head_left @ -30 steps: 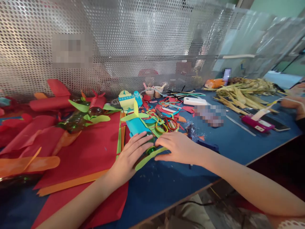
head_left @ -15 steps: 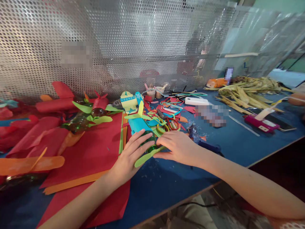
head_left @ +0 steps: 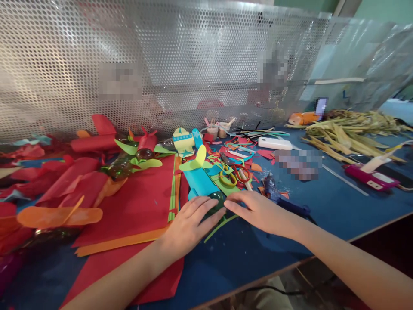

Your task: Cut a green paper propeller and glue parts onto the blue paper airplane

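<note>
A toy plane made from a green plastic bottle wrapped in blue paper [head_left: 201, 183] lies on the table, its yellow-green tail fins [head_left: 197, 161] pointing away from me. My left hand [head_left: 190, 226] curls over its bare green bottle end and holds it. At the bottle's near end, my right hand [head_left: 261, 211] has its fingers bent round the neck; the fingertips' exact hold is partly hidden. A thin light-green paper propeller [head_left: 217, 230] sticks out below both hands, seen almost edge-on.
Red paper sheets [head_left: 138, 198] and finished bottle planes [head_left: 146, 148] lie left. Beyond my hands are scissors [head_left: 229, 178] and paper scraps. A blue glue gun [head_left: 290, 206], a magenta device [head_left: 371, 178] and dry husks [head_left: 348, 137] are right. A perforated metal panel [head_left: 193, 56] stands behind.
The propeller has turned from showing its broad face to nearly edge-on. My right hand's fingers have shifted on the bottle's near end, while the left keeps its hold. The camera view has shifted slightly.
</note>
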